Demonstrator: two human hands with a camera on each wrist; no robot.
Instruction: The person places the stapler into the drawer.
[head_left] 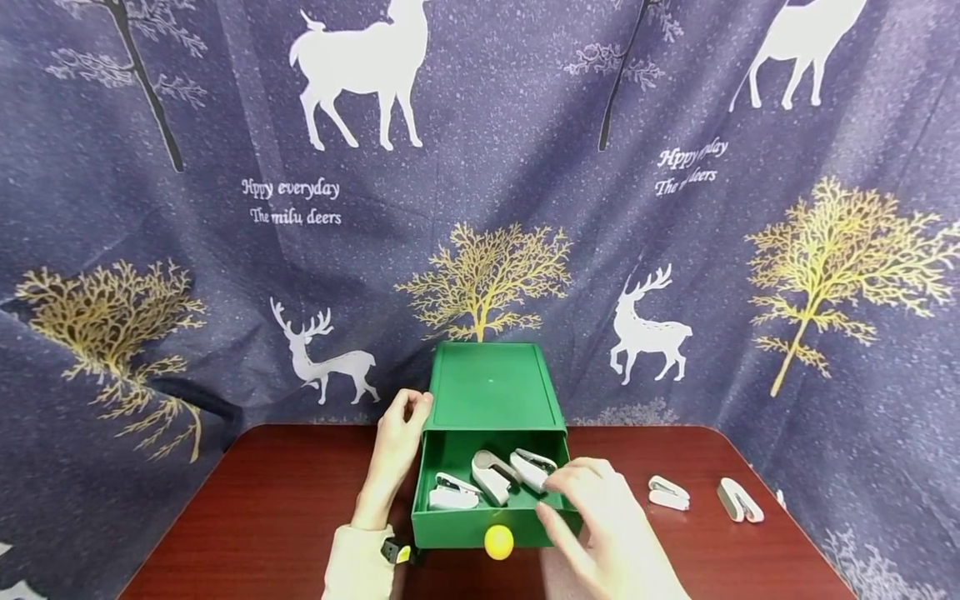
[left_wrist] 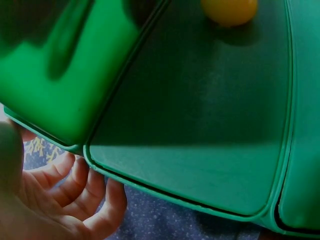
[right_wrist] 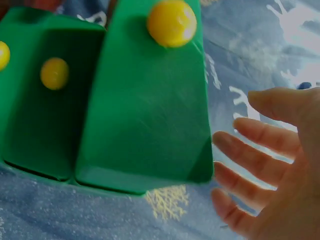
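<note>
A green drawer cabinet [head_left: 491, 387] stands on the table with its top drawer [head_left: 450, 531] pulled out. Inside lie three small white-and-grey staplers: one at the left [head_left: 452, 497], one in the middle [head_left: 491, 477], one at the right [head_left: 529, 469]. My left hand [head_left: 397, 437] rests at the cabinet's left side; its bent fingers [left_wrist: 114, 205] touch the side edge in the left wrist view. At the drawer's front right corner is my right hand [head_left: 600, 512], holding nothing. Its fingers [right_wrist: 250, 145] are spread and relaxed beside the drawer wall in the right wrist view.
Two more white staplers, a nearer one [head_left: 668, 493] and a farther one [head_left: 739, 502], lie on the red-brown table [head_left: 300, 483] to the right. A yellow knob [head_left: 498, 542] sticks out from the drawer front. Behind hangs a dark blue cloth [head_left: 487, 167] with deer and trees.
</note>
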